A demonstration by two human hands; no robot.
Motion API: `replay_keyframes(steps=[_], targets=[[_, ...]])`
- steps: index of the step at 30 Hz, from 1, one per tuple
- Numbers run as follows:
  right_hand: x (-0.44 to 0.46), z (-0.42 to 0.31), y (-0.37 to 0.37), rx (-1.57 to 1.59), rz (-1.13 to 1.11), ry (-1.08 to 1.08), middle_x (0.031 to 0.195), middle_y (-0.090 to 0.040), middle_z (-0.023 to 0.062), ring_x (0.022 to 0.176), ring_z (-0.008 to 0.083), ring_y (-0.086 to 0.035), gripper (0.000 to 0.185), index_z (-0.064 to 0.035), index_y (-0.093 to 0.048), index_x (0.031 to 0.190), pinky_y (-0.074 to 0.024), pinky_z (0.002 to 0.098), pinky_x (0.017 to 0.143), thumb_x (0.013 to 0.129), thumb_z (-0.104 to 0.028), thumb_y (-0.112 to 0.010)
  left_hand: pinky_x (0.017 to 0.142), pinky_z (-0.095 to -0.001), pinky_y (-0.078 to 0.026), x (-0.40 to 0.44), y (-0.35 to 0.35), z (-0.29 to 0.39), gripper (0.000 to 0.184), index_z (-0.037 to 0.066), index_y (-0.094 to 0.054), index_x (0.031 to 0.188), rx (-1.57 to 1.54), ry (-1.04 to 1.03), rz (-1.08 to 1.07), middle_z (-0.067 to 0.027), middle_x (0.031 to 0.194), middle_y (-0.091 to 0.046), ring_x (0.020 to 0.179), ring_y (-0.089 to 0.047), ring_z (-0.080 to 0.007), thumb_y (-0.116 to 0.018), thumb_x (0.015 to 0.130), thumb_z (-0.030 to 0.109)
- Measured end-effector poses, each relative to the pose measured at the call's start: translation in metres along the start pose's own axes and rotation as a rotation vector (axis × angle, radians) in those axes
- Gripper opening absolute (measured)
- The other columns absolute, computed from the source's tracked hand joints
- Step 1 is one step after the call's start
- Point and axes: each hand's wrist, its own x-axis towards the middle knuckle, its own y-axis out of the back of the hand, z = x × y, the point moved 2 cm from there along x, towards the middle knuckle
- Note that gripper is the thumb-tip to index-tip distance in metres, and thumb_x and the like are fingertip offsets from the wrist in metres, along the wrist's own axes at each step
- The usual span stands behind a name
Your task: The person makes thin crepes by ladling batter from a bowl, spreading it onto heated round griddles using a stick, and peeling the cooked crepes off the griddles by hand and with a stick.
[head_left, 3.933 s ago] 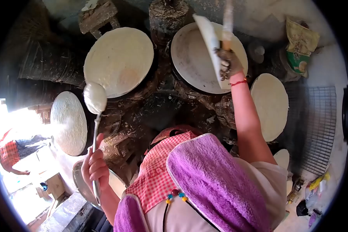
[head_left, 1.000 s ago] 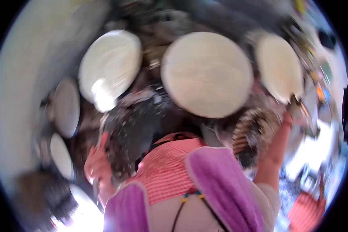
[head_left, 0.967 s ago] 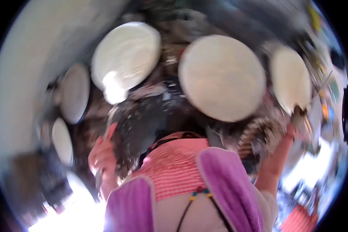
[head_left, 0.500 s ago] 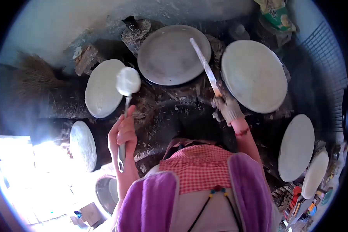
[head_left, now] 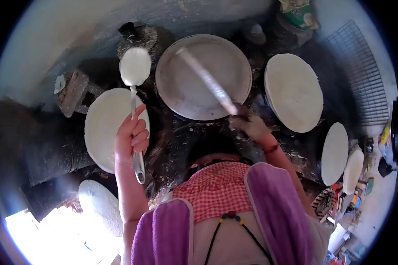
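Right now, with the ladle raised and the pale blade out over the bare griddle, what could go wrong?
The ladle, white with batter-like stuff, might drip if the left hand tilts it, perhaps marking the pale sheet nearby.

The right hand, gripping the blade, is close to the near rim of the bare griddle; it could brush it, risky if hot, though heat isn't visible.

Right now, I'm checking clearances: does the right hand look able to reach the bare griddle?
Probably yes: the right hand is by the bare griddle, its stick over the surface, with nothing visible blocking.
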Motion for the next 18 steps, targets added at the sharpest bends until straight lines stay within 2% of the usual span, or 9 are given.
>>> replay_keyframes(steps=[2,4,5,6,9,11,12,15,18], targets=[[-0.028,0.017,0.029,0.097,0.153,-0.054,0.085,-0.061,-0.0005,0.061,0.0058,-0.051,0.051,-0.0132,-0.049,0.136,-0.0448,0.0231,0.053,0.087,-0.015,-0.061,0.034,-0.0205,-0.022,0.022,-0.018,-0.012,0.036,0.01,-0.044,0.134,0.263,-0.058,-0.01,0.0037,0.063,-0.032,0.041,-0.025,-0.0047,-0.038,0.102,0.025],[-0.056,0.022,0.042,0.229,0.41,-0.134,0.099,-0.064,0.0026,0.072,0.0071,-0.054,0.049,-0.0091,-0.052,0.133,-0.0464,0.0246,0.061,0.086,-0.016,-0.064,0.036,-0.0218,-0.025,0.054,-0.041,-0.027,0.034,0.009,-0.046,0.129,0.216,-0.017,-0.112,0.0027,0.064,-0.034,0.042,-0.027,-0.0056,-0.04,0.101,0.027],[-0.065,0.027,0.038,0.238,0.426,-0.137,0.099,-0.064,0.0026,0.072,0.0071,-0.054,0.049,-0.0091,-0.052,0.133,-0.0464,0.0246,0.061,0.086,-0.016,-0.064,0.037,-0.0223,-0.026,0.071,-0.052,-0.036,0.033,0.008,-0.048,0.126,0.166,0.032,-0.144,0.0025,0.064,-0.035,0.043,-0.028,-0.0058,-0.04,0.101,0.027],[-0.073,0.033,0.034,0.187,0.468,0.0,0.101,-0.065,0.0031,0.076,0.0088,-0.056,0.047,-0.0085,-0.054,0.13,-0.047,0.0272,0.065,0.085,-0.016,-0.065,0.038,-0.0223,-0.026,0.091,-0.061,-0.047,0.031,0.008,-0.048,0.124,0.162,0.074,-0.166,0.0021,0.065,-0.035,0.044,-0.029,-0.0062,-0.041,0.1,0.026],[-0.081,0.052,0.023,0.017,0.545,0.17,0.097,-0.067,0.0067,0.081,0.0205,-0.062,0.035,-0.0072,-0.062,0.116,-0.0485,0.0355,0.073,0.083,-0.017,-0.068,0.041,-0.0227,-0.027,0.129,-0.089,-0.088,0.029,0.007,-0.047,0.121,0.156,0.143,-0.167,0.0015,0.066,-0.036,0.047,-0.031,-0.0071,-0.044,0.099,0.025],[-0.074,0.052,0.013,-0.458,0.597,0.089,0.106,-0.067,0.0105,0.087,0.0252,-0.065,0.031,-0.0045,-0.063,0.114,-0.0504,0.0348,0.074,0.084,-0.011,-0.067,0.042,-0.0231,-0.027,0.146,-0.102,-0.117,0.028,0.007,-0.046,0.12,0.162,0.177,-0.156,0.0013,0.067,-0.036,0.048,-0.032,-0.0078,-0.045,0.098,0.024],[-0.068,0.043,0.009,-0.464,0.676,0.072,0.095,-0.065,0.0165,0.086,0.0345,-0.062,0.026,-0.0074,-0.067,0.101,-0.0501,0.0403,0.079,0.082,-0.024,-0.07,0.043,-0.0237,-0.028,0.154,-0.106,-0.132,0.031,0.007,-0.044,0.122,0.155,0.201,-0.136,0.0012,0.068,-0.036,0.049,-0.033,-0.0084,-0.047,0.097,0.025],[-0.051,0.079,0.004,-0.594,0.669,0.04,0.096,-0.066,0.0139,0.089,0.0335,-0.063,0.029,-0.0083,-0.067,0.103,-0.0502,0.0409,0.08,0.083,-0.029,-0.067,0.044,-0.0257,-0.03,0.181,-0.096,-0.159,0.03,0.007,-0.047,0.12,0.112,0.273,-0.103,0.0011,0.068,-0.037,0.051,-0.035,-0.0098,-0.05,0.096,0.025],[-0.05,0.064,0.007,-0.6,0.611,-0.046,0.104,-0.066,0.0151,0.097,0.0343,-0.062,0.032,-0.009,-0.064,0.111,-0.0487,0.0421,0.085,0.086,-0.03,-0.062,0.045,-0.0255,-0.034,0.213,-0.089,-0.147,0.028,0.007,-0.054,0.118,0.251,0.103,-0.007,0.0003,0.068,-0.042,0.051,-0.04,-0.0106,-0.053,0.095,0.022]])
